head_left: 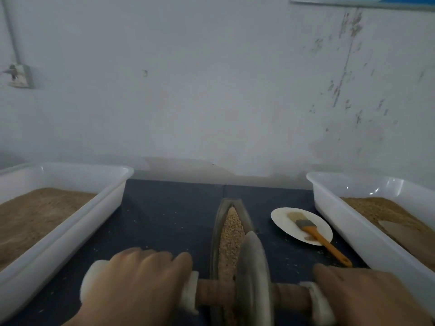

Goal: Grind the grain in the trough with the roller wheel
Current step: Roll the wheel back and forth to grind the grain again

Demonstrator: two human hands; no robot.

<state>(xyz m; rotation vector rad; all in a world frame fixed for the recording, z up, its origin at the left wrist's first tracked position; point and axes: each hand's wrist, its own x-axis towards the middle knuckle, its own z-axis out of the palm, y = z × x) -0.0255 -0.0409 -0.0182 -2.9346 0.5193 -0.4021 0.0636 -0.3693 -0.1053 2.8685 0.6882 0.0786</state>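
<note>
A narrow boat-shaped metal trough (217, 222) lies lengthwise on the dark table, filled with pale grain (231, 229). A grey roller wheel (253, 274) stands on edge in the trough's near end, on a wooden axle (214, 294) with white padded handles. My left hand (138, 285) lies over the left handle, fingers curled round it. My right hand (367, 300) covers the right handle in the same way. Both hands are blurred.
A white tub (70, 220) of ground brown meal stands at the left, another white tub (353, 222) with meal at the right. A white plate (282, 220) bearing an orange-handled brush (322, 241) sits right of the trough. A wall rises just behind the table.
</note>
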